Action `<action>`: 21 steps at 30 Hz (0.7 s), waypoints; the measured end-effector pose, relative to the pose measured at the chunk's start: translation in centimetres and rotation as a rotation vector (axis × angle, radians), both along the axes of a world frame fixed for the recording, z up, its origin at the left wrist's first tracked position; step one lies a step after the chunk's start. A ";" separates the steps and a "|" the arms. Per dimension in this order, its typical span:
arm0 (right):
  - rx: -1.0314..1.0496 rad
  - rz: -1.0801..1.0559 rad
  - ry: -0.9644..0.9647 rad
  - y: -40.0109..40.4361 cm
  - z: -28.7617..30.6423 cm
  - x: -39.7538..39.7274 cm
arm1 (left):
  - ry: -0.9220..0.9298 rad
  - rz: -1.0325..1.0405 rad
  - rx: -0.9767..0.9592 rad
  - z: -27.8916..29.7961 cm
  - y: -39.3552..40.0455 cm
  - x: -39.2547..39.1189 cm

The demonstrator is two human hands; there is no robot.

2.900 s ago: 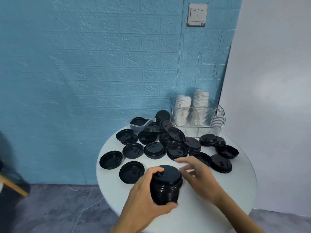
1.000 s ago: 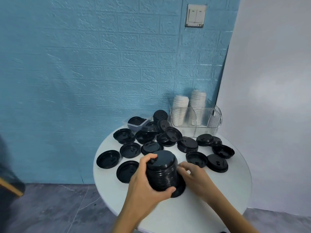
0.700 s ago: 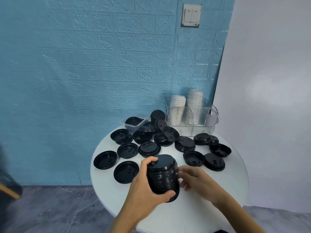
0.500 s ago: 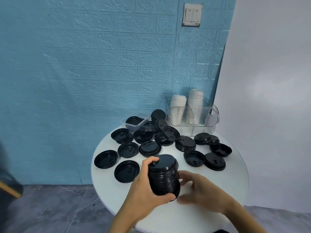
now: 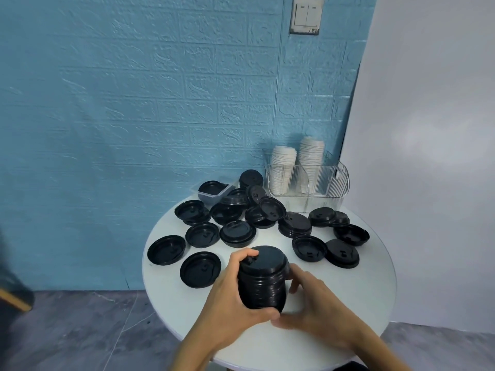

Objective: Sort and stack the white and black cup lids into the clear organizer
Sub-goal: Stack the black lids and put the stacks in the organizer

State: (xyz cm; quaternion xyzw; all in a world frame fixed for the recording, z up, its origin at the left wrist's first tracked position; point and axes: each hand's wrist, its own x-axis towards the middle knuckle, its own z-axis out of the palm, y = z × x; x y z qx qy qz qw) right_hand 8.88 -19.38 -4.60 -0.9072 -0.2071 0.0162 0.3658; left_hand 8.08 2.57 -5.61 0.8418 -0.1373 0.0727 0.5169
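Observation:
A tall stack of black lids (image 5: 263, 279) stands near the front of the round white table (image 5: 361, 295). My left hand (image 5: 230, 298) grips the stack from its left side, thumb under its base. My right hand (image 5: 313, 309) cups the stack's lower right side, fingers curled against it. Several loose black lids (image 5: 235, 232) lie scattered across the table behind the stack. The clear organizer (image 5: 321, 183) stands at the back right and holds two stacks of white lids (image 5: 284, 170).
A small clear plastic tub (image 5: 214, 192) with a black lid in it sits at the back left of the table against the blue brick wall. A white wall rises to the right. Grey floor lies below the table's left edge.
My right hand brought a lid from the pile to the stack's base, then closed round the stack's lower right side. My left hand has kept its grip on the stack.

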 end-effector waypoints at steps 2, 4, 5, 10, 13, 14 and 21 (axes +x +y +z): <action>-0.007 0.002 -0.010 0.1 0.0 0.0 | 0.009 -0.016 -0.004 0.0 0.2 0.0; 0.004 0.011 -0.015 0.1 0.3 0.2 | 0.013 -0.044 -0.011 0.2 0.3 0.0; 0.027 0.014 -0.006 0.0 0.5 0.3 | 0.016 -0.056 -0.016 0.2 0.2 0.0; 0.115 0.025 0.044 -0.2 0.8 0.5 | 0.016 -0.054 -0.066 0.4 -0.1 -0.4; 0.105 0.020 0.023 -0.3 0.5 0.5 | 0.016 -0.060 -0.063 0.4 -0.1 -0.4; 0.088 0.014 0.013 -0.3 0.4 0.5 | 0.014 -0.065 -0.058 0.4 -0.1 -0.4; 0.036 -0.083 -0.046 -3.0 1.8 2.0 | 0.019 -0.080 -0.039 0.0 -0.1 -0.4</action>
